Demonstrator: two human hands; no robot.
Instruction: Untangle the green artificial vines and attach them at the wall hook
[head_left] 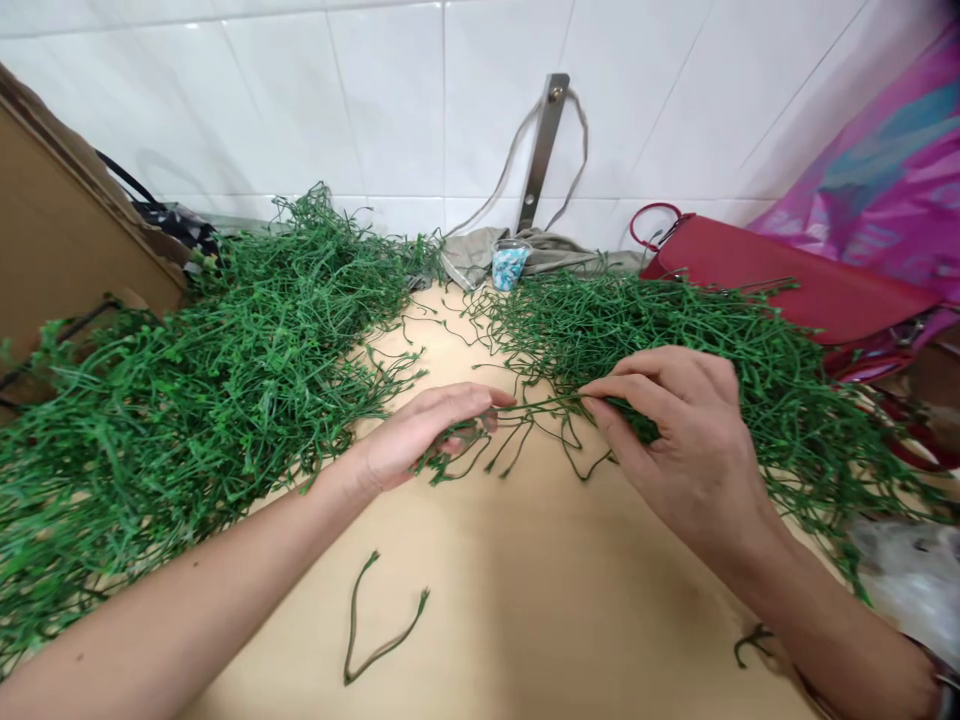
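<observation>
Thin green artificial plant stems (541, 405) stretch between my two hands above the table. My left hand (442, 420) is curled round one end of them, with leafy tips sticking out below the palm. Thumb and forefinger of my right hand (675, 430) pinch the other end. Close behind the right hand lies a heap of bare green stems (600, 325). To the left of my left hand spreads a larger pile of leafy green stems (262, 330). A single bent stem (349, 640) rests on the table nearer to me.
A tan table (480, 590) carries the piles. At the back stand a blue-and-white patterned cup (510, 265) and a grey cloth (469, 250). A red bag (795, 275) and a pink plastic bag (877, 150) are at right; a cardboard box (67, 200) is at left. White tiles (390, 100) form the wall.
</observation>
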